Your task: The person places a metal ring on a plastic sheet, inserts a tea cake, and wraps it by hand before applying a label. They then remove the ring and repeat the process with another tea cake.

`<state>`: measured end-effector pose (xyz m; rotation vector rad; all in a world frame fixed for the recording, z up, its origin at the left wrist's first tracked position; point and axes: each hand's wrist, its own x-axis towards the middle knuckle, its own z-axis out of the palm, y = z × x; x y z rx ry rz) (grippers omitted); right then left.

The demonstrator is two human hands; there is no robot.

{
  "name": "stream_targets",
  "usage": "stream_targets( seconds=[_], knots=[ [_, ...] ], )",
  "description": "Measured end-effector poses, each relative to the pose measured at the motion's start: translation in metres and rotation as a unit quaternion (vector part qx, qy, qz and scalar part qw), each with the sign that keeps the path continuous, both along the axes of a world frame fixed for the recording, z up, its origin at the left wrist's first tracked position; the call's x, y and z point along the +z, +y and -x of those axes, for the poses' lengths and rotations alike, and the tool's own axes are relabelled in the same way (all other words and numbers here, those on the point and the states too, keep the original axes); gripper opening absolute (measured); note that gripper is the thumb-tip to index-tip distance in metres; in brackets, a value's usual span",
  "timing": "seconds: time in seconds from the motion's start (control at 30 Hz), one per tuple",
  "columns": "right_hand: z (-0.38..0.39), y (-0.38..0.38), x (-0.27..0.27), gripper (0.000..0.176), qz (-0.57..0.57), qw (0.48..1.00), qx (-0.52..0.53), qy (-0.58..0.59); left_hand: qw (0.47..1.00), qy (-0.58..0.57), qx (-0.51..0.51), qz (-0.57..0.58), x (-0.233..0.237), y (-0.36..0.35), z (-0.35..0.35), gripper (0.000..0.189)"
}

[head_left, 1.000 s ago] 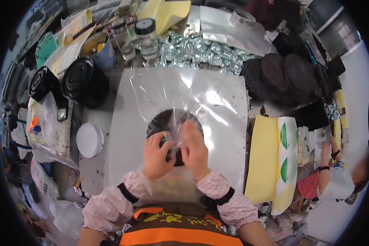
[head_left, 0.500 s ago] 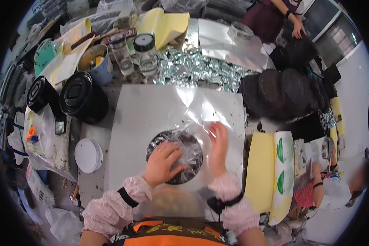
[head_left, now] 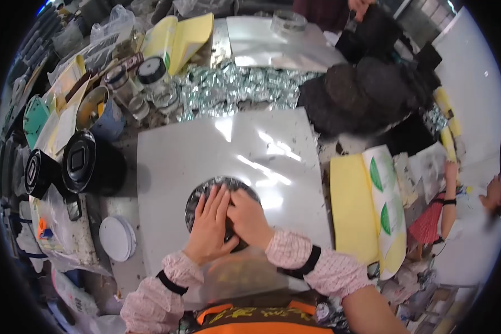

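A round black disc (head_left: 206, 186) with a glossy surface lies on the pale grey sheet (head_left: 167, 167) in front of me. Both hands rest on it and cover most of its middle. My left hand (head_left: 207, 225) lies flat on the disc's left half, fingers stretched forward. Touching it from the right, my right hand (head_left: 249, 217) has its fingers bent inward and pressed together over the disc. What those fingers hold, if anything, is hidden. A piece of clear film was over the disc earlier; its edges do not show clearly now.
Lidded black tubs (head_left: 89, 161) and a white round lid (head_left: 117, 238) stand left. Behind the sheet lie silvery packets (head_left: 234, 86), glass jars (head_left: 162, 83) and dark stacked material (head_left: 362, 92). Yellow sheeting (head_left: 348, 206) lies right; a person's arm (head_left: 450, 195) shows beyond.
My right hand has moved left from beside the disc onto it, against my left hand. My left hand's fingers now point forward. The clear film no longer stands up. The whole view has shifted.
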<state>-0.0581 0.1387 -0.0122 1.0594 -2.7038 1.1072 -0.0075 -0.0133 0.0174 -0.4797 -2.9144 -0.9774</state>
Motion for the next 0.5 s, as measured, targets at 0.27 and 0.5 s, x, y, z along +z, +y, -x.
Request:
stream_targets(
  seconds=[0.27,0.5],
  knots=[
    [0.031,0.036,0.011,0.018,-0.096,0.977,0.154,-0.108,0.99,-0.027,-0.01,0.138,-0.006,0.008,0.003,0.074],
    [0.189,0.082,0.022,0.017,0.087,0.965,-0.2,-0.148,0.994,-0.032,-0.012,0.1,0.0,0.005,0.004,0.068]
  ],
)
